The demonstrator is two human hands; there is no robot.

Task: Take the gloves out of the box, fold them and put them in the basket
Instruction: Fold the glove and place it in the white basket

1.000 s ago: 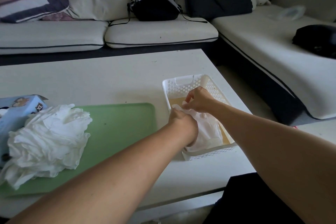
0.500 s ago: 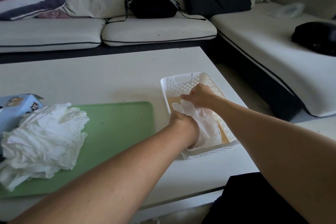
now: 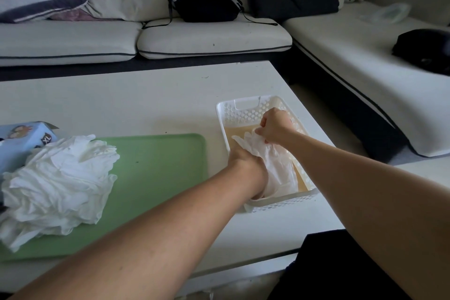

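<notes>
Both hands are in the white basket (image 3: pixel 246 114) near the table's (image 3: pixel 121 100) right edge. The right hand (image 3: pixel 274 124) pinches a white glove (image 3: pixel 275 165). The left hand (image 3: pixel 246 161) pushes it down; I cannot tell how its fingers lie.

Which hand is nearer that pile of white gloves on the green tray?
Left. The left hand is at the basket's tray-side edge; the right hand is farther from the pile of gloves.

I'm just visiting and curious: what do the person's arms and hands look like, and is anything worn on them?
Both arms are bare, with no sleeves in view. The left hand and right hand show no gloves, watch or bracelet.
</notes>
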